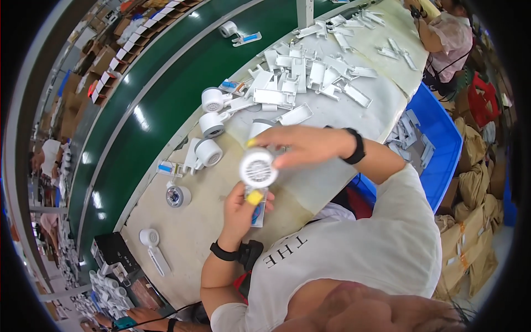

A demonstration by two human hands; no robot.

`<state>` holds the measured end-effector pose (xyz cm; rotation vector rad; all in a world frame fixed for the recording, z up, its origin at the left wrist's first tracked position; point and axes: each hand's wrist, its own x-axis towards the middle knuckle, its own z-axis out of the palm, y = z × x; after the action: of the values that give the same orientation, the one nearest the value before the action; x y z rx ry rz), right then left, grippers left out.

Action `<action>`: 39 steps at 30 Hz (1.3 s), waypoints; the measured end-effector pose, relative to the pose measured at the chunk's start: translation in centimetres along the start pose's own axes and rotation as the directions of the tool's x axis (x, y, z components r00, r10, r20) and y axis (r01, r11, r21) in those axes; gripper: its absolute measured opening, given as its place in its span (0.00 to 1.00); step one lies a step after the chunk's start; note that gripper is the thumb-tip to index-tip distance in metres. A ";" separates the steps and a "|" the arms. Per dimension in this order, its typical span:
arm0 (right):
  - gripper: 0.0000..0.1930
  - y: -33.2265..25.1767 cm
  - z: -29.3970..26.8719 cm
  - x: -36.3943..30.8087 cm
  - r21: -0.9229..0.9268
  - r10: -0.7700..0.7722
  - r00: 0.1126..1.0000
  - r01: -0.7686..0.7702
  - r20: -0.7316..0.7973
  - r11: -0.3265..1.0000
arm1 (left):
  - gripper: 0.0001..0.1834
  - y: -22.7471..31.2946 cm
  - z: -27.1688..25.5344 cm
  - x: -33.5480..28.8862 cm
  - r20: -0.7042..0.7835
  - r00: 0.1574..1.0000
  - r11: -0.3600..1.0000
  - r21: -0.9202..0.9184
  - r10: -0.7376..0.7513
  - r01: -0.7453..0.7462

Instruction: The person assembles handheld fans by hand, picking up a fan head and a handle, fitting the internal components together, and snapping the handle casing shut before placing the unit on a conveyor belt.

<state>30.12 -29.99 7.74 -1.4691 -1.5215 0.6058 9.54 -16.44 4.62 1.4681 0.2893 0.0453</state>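
My left hand [239, 213], a yellow cover on its thumb, is closed around the lower part of a small white handheld fan. The round grille of this fan head [259, 167] faces up; clear plastic and a blue part [256, 214] show below in the handle. Over the head's upper right reaches my right hand [301, 145], slightly blurred, fingers stretched and apart. Its thumb is at the head's rim and a yellow-covered fingertip lies just above; whether they press on it I cannot tell. Another white fan head [261, 126] stands partly hidden behind those fingers.
Several white fan heads [210, 152] line the table's left side. White plastic housings [298, 74] lie heaped farther back. A finished-looking fan [155, 252] lies near left. Beyond the table edge runs a green conveyor [138, 119]. A blue bin [451, 149] stands right; a co-worker [448, 41] sits far right.
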 end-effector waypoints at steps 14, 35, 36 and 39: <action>0.24 6.1 -8.4 -11.1 -0.459 0.292 0.573 -0.805 -0.766 0.376 | 0.17 0.5 -4.3 2.3 -0.303 0.931 0.831 -0.449 0.205 -0.329; 0.31 -3.8 7.0 4.5 -0.653 -0.168 0.974 0.026 -0.155 0.756 | 0.17 -0.7 -0.1 2.8 -0.676 0.667 0.739 -0.269 0.312 -0.618; 0.32 -4.0 7.4 4.7 -0.681 -0.168 0.971 0.007 -0.171 0.732 | 0.16 -0.8 -0.1 2.9 -0.716 0.614 0.809 -0.116 0.333 -0.576; 0.30 -4.7 7.4 5.4 -0.691 -0.260 0.949 0.066 -0.179 0.720 | 0.15 0.0 -0.2 2.8 -0.737 0.562 0.776 -0.082 0.375 -0.625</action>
<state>22.05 -23.83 9.62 -1.8256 -1.7155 -0.3133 12.16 -15.65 4.10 1.0830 0.4199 1.1100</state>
